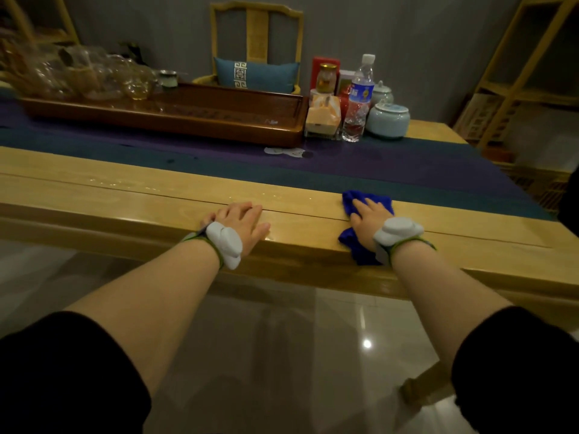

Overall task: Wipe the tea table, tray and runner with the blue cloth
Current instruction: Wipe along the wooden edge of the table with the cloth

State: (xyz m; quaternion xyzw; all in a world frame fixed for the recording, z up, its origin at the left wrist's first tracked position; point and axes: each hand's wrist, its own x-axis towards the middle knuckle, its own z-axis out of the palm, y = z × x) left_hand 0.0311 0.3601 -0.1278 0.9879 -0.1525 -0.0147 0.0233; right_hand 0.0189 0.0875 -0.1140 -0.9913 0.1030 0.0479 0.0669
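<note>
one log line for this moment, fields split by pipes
stage: wiping table near edge | right hand: flat on cloth | left hand: flat on wood | tray, runner: untouched

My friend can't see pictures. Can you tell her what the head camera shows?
A person's right hand presses a blue cloth flat on the near edge of a wooden table, while the left hand rests flat beside it. Behind lie a dark runner and a wooden tray, with a bottle and jars.
</note>
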